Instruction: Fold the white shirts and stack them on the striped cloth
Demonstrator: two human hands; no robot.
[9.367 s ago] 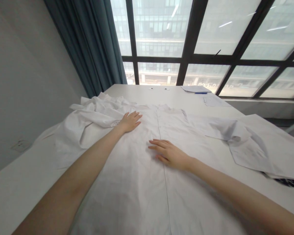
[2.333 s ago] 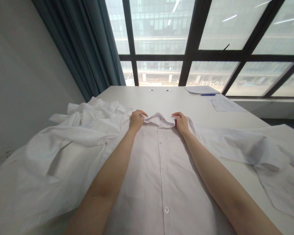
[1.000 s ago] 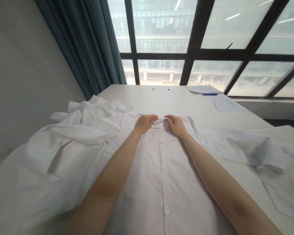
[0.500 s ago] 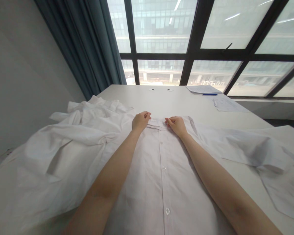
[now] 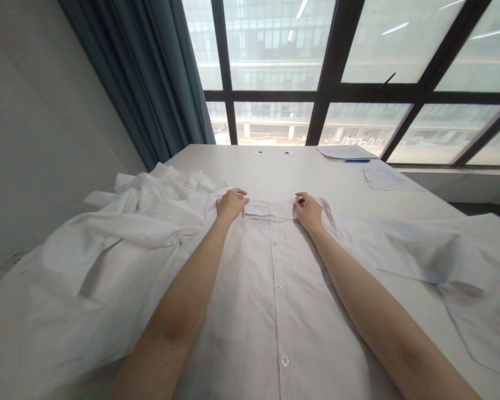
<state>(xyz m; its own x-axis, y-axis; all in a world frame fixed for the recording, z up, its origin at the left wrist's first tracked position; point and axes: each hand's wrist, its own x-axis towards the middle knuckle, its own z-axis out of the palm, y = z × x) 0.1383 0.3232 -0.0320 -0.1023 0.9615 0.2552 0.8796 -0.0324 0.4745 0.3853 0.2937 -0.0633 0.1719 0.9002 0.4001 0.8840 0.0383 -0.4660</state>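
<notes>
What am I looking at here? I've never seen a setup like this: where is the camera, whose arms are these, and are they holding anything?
There is no machine. One camera, worn on a person's head, looks forward and down, so the bare arms reaching in from below are the wearer's own.

A white shirt lies front up on a white table, its buttons running down the middle. The left hand and right hand are at either end of its collar; whether they grip it or only touch it, I cannot tell.

Rumpled white cloth is heaped to the left. Farther back are papers and a blue pen; beyond are a curtain and windows.
</notes>
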